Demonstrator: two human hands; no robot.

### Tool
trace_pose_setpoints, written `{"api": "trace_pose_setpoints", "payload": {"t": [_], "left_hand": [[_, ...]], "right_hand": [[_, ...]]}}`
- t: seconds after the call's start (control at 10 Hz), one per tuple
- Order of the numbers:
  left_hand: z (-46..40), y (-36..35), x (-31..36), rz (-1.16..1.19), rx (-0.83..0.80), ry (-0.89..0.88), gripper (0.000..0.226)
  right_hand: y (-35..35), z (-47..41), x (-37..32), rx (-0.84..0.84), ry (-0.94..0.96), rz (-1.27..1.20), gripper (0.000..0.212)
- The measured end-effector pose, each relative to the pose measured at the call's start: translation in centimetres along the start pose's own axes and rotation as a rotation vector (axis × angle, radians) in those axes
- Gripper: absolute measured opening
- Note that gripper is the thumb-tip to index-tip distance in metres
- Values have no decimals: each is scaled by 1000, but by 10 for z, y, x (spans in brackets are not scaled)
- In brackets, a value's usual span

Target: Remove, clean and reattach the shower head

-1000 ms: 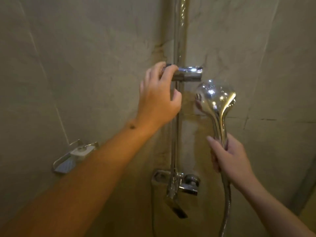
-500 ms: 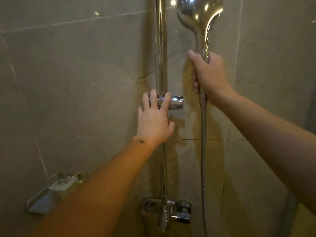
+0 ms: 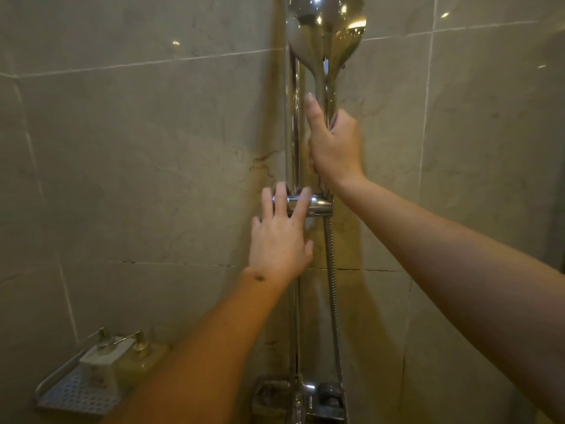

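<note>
Reaching up in a beige-tiled shower corner, a person works at seating the handset. At far left a chrome wire corner shelf (image 3: 58, 384) on the wall carries a pale bottle (image 3: 99, 367) and a yellowish one (image 3: 143, 359), well below the action. Moving right, the left hand (image 3: 279, 237) has its fingers laid nearly straight over the shiny chrome sliding bracket (image 3: 318, 206) on the upright chrome riser rail (image 3: 294, 117), touching and steadying it; nothing is curled round it that I can see, though the thumb is partly hidden. Just right of the rail, the right hand (image 3: 334, 145) grips the handle of the polished chrome round shower head (image 3: 325, 29), thumb pointing up along it, the head upright near the top edge of view. The handle's lower end sits at or in the bracket's cup; whether it is fully home cannot be told. The ribbed metal hose (image 3: 333, 286) hangs straight down from there toward the chrome mixer valve (image 3: 305, 396) at the bottom.

By the look of it this is the reattaching stage. To do it well, the left hand should keep the bracket from sliding or swivelling while the right presses the tapered handle straight down until it wedges, with the hose hanging untwisted. Chrome this glossy is likely slippery when wet, so a firm hold matters until the handset holds itself.
</note>
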State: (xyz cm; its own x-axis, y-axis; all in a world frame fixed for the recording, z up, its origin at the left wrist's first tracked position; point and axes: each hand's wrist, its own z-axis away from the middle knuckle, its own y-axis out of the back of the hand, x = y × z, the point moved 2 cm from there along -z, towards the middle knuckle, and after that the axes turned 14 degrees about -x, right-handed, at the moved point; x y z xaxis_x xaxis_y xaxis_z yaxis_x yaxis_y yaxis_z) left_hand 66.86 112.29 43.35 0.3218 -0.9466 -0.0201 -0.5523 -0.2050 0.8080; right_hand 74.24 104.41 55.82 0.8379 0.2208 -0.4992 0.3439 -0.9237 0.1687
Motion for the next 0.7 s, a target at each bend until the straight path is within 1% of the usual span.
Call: {"api": "trace_pose_setpoints", "payload": {"t": [0.1, 0.2, 0.3, 0.4, 0.5, 0.6, 0.7], "left_hand": [[-1, -1, 0, -12, -21, 0, 94], [-1, 0, -2, 3, -33, -14, 95], [0, 0, -2, 32, -52, -26, 96], [0, 4, -5, 70, -85, -41, 98], [4, 8, -6, 82, -138, -59, 99], [20, 16, -7, 187, -125, -52, 93], [72, -1, -1, 371, 12, -1, 86]], "right_hand": [[-5, 8, 7, 9, -18, -18, 45], [-2, 10, 10, 28, -63, -29, 51], [1, 23, 19, 3, -63, 2, 47], [0, 42, 24, -39, -87, 29, 41], [-1, 46, 15, -68, -166, 48, 31], [1, 68, 8, -123, -296, 218, 22], [1, 142, 21, -102, -457, 420, 45]]}}
